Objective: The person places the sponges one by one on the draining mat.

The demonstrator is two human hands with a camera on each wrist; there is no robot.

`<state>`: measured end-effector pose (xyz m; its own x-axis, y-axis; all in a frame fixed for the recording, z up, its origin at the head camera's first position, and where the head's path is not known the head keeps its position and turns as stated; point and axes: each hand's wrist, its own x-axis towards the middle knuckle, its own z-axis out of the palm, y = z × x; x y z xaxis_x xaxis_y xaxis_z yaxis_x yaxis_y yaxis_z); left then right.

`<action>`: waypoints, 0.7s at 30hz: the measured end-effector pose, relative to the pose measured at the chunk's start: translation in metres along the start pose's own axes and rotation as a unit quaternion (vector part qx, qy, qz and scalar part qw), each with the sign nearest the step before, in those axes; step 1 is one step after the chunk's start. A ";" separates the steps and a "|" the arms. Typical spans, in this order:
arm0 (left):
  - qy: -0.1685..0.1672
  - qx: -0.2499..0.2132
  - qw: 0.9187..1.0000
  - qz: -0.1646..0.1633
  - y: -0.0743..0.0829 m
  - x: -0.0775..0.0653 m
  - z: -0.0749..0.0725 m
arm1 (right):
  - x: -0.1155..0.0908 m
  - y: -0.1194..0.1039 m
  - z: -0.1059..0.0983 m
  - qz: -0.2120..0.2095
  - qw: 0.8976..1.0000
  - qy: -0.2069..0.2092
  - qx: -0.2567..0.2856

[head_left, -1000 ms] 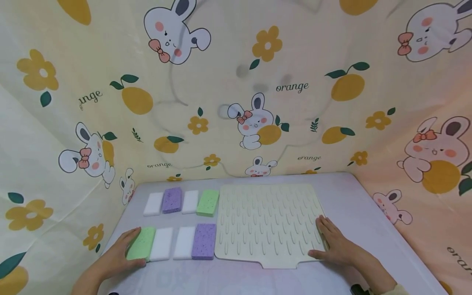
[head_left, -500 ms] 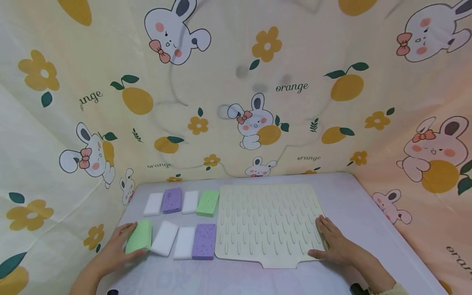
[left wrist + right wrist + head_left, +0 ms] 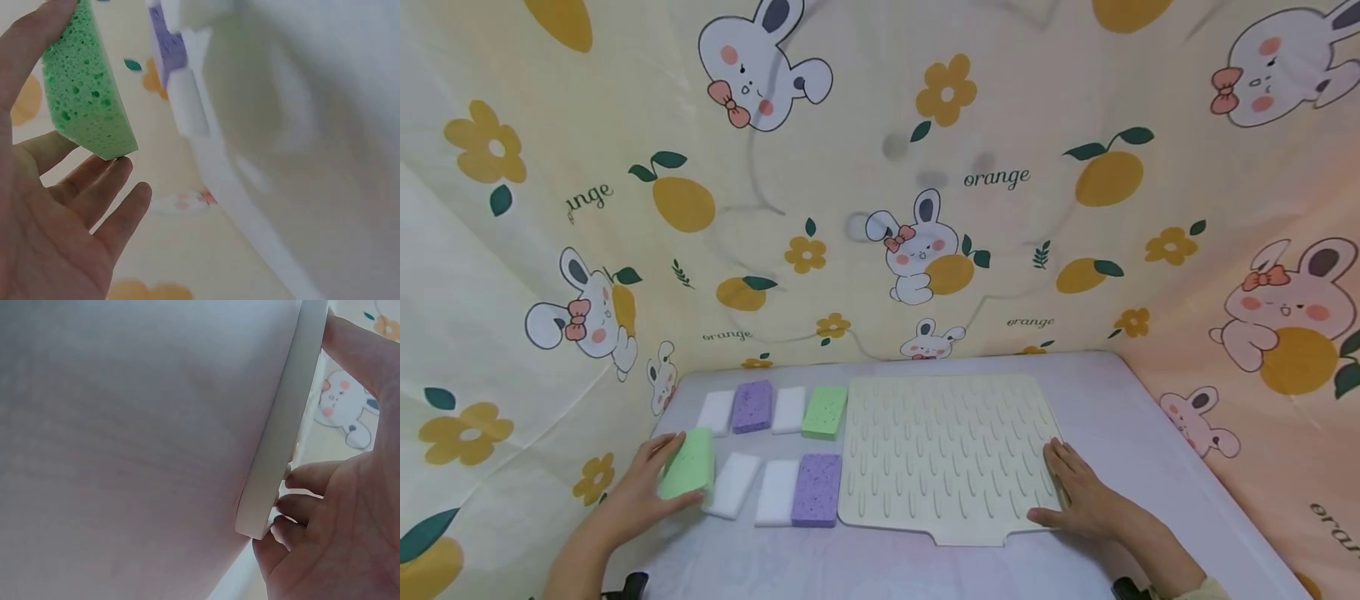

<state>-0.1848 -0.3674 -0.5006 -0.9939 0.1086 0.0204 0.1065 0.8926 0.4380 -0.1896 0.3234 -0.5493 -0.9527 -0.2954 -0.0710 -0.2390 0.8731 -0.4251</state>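
Note:
My left hand (image 3: 638,490) pinches a green sponge (image 3: 688,465) between thumb and fingers, at the left end of the front row. In the left wrist view this porous sponge (image 3: 84,87) is tilted and raised off the table. Just right of it, a white sponge (image 3: 734,485) lies askew, partly behind the green one. My right hand (image 3: 1081,497) rests against the right edge of a cream ribbed draining mat (image 3: 943,450), fingers extended and thumb at the near corner. In the right wrist view, the mat's side (image 3: 278,437) touches the fingertips.
Another white sponge (image 3: 777,493) and a purple sponge (image 3: 817,490) lie between the left hand and the mat. Behind them runs a row of white, purple (image 3: 752,406), white and green (image 3: 824,412) sponges. A patterned curtain (image 3: 850,125) encloses the white table (image 3: 880,571).
My left hand has taken the front green sponge and lifted it upward and away from me. The white sponge beside it has turned askew. My right hand and the mat stay put.

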 end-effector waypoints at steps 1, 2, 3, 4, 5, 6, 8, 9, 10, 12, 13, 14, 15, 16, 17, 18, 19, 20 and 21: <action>-0.002 -0.004 1.000 0.003 0.005 0.003 0.000 | 0.000 0.001 0.000 -0.002 1.000 0.002 0.001; -0.004 -0.011 1.000 0.007 0.010 0.005 0.000 | 0.000 0.002 0.000 -0.001 1.000 0.001 0.003; -0.004 -0.018 1.000 0.014 0.014 0.008 0.001 | 0.000 0.003 0.001 -0.002 1.000 0.002 0.003; -0.003 -0.021 1.000 0.022 0.018 0.011 0.003 | 0.000 0.003 0.001 -0.004 1.000 0.004 0.004; -0.002 -0.024 0.999 0.028 0.022 0.014 0.005 | 0.000 0.003 0.001 -0.004 1.000 0.003 0.007; -0.002 -0.027 0.999 0.033 0.025 0.016 0.006 | -0.001 0.003 0.001 -0.003 1.000 0.002 0.010; 0.003 -0.031 0.998 0.054 0.031 0.022 0.010 | -0.001 0.002 0.001 -0.005 1.000 0.001 0.010; 0.005 -0.031 0.998 0.060 0.034 0.025 0.012 | 0.000 0.002 0.002 -0.008 1.000 0.003 0.008; 0.005 -0.031 0.997 0.067 0.037 0.028 0.013 | 0.000 0.002 0.002 -0.011 1.000 0.004 0.008; 0.005 -0.033 0.997 0.075 0.042 0.034 0.016 | 0.000 0.001 0.002 -0.011 1.000 0.004 0.006; 0.005 -0.033 0.996 0.079 0.045 0.037 0.017 | 0.000 0.001 0.002 -0.012 1.000 0.004 0.004; 0.005 -0.034 0.996 0.081 0.048 0.041 0.018 | 0.000 0.001 0.002 -0.012 1.000 0.005 0.003; 0.003 -0.035 0.996 0.082 0.051 0.043 0.020 | 0.001 0.000 0.001 -0.009 1.000 0.004 0.004; 0.004 -0.036 0.996 0.085 0.054 0.046 0.021 | 0.000 0.000 0.001 -0.007 1.000 0.002 0.005; 0.004 -0.036 0.995 0.088 0.057 0.049 0.022 | 0.000 0.000 0.000 -0.004 1.000 -0.001 0.006; 0.004 -0.038 0.995 0.091 0.060 0.052 0.024 | 0.000 -0.001 0.000 -0.002 1.000 -0.002 0.007; 0.003 -0.039 0.995 0.093 0.063 0.054 0.025 | 0.000 -0.001 -0.001 0.000 1.000 -0.004 0.006; 0.003 -0.041 0.995 0.096 0.067 0.057 0.026 | 0.000 -0.001 -0.001 0.003 1.000 -0.005 0.007; 0.003 -0.043 0.994 0.098 0.070 0.059 0.027 | -0.001 -0.001 -0.002 0.005 1.000 -0.006 0.006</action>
<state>-0.2352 -0.2869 -0.4933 -0.9546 0.2736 0.1175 0.2948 0.8136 0.5012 -0.1892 0.3233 -0.5472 -0.9524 -0.2923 -0.0863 -0.2278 0.8708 -0.4356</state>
